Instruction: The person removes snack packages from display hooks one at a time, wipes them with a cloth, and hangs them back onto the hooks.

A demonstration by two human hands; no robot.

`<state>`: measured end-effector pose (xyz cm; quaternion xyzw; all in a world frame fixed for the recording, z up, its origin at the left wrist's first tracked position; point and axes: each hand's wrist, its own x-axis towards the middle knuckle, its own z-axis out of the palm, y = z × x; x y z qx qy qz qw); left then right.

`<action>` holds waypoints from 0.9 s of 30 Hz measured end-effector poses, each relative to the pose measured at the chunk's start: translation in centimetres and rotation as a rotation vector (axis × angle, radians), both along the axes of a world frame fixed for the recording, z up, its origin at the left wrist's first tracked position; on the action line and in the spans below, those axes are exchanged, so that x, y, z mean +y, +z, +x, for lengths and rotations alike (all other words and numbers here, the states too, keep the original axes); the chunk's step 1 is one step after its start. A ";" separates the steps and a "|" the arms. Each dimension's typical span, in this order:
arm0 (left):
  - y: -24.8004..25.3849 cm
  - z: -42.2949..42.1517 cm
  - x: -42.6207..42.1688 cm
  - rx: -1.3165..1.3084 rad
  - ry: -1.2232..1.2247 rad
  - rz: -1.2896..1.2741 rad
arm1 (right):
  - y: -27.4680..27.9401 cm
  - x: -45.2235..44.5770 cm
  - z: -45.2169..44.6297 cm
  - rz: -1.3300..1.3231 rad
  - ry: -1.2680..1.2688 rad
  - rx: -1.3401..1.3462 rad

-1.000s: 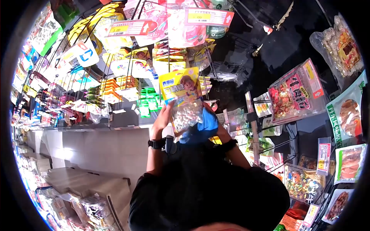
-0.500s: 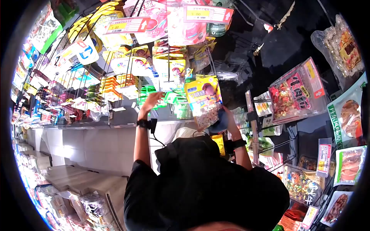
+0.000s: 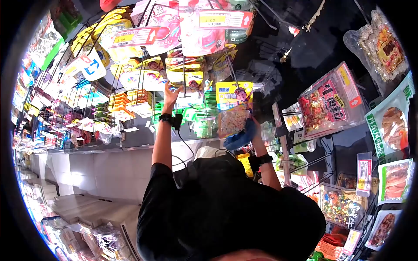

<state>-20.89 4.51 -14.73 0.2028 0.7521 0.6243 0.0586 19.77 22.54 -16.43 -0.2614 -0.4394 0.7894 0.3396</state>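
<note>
My left hand point(image 3: 170, 94) is raised at the lower edge of the yellow snack packets point(image 3: 186, 78) hanging on a hook. Its thumb and fingers are apart; whether they touch a packet I cannot tell. My right hand point(image 3: 255, 130) is closed around a blue cloth point(image 3: 242, 136), its fingers partly hidden. Just above the cloth, a yellow and blue candy bag point(image 3: 234, 96) with a clear lower part hangs upright below a hook. The cloth overlaps or lies close to the bag's lower right corner.
Pink bags point(image 3: 202, 39) hang above, behind a price tag point(image 3: 225, 19) on a hook end. Green packets point(image 3: 203, 122) are between my hands. A large red-labelled bag point(image 3: 324, 104) and metal hooks stick out at right. A counter point(image 3: 87, 202) stands lower left.
My left hand has moved up to the hanging yellow packets. The candy bag has gone from tilted to upright. My right hand and the blue cloth have shifted slightly down and left.
</note>
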 end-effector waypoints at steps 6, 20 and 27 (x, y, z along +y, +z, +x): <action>0.5 2.1 -0.9 -0.048 0.171 -0.233 | -0.7 2.0 -3.5 0.058 0.059 0.062; 4.0 8.3 -3.4 0.317 -0.129 -0.183 | -2.6 10.6 -20.3 0.520 -0.167 -0.086; 11.5 12.4 -8.3 -0.290 -0.170 0.040 | 1.9 5.8 -9.3 1.644 0.136 -1.317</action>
